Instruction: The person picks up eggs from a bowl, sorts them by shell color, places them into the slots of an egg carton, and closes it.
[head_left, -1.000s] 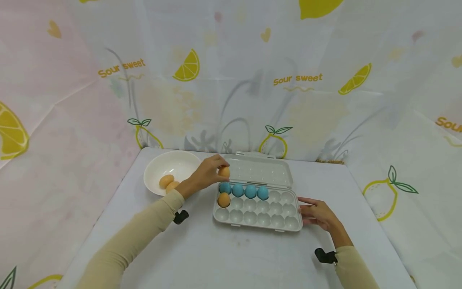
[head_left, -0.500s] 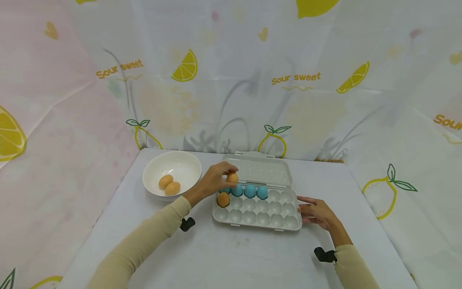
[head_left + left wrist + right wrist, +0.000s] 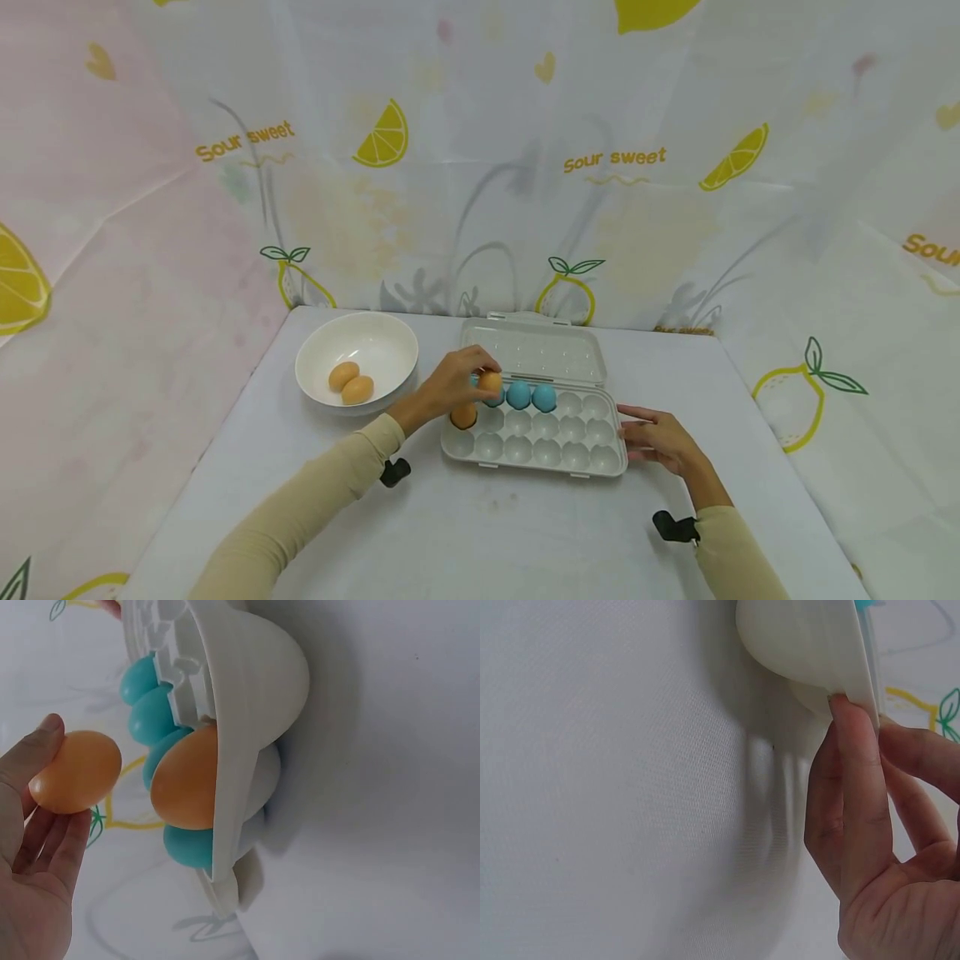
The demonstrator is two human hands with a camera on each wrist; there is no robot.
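A brown egg is pinched between the thumb and fingertips of my left hand. In the left wrist view that egg is in the air, apart from the eggs in the pale plastic egg carton. Several blue eggs fill the left part of the carton's back row; my left hand partly covers the leftmost ones. Another brown egg sits in the left cell of the middle row. My right hand holds the carton's right edge, with fingertips against its rim.
To the left stands a white bowl with two brown eggs inside. The carton's lid lies folded back toward the rear wall cloth. A white cloth covers the table.
My left hand has carried the brown egg rightward and slightly toward me, from beside the lid to over the carton's left part. The right hand has stayed at the carton's edge.
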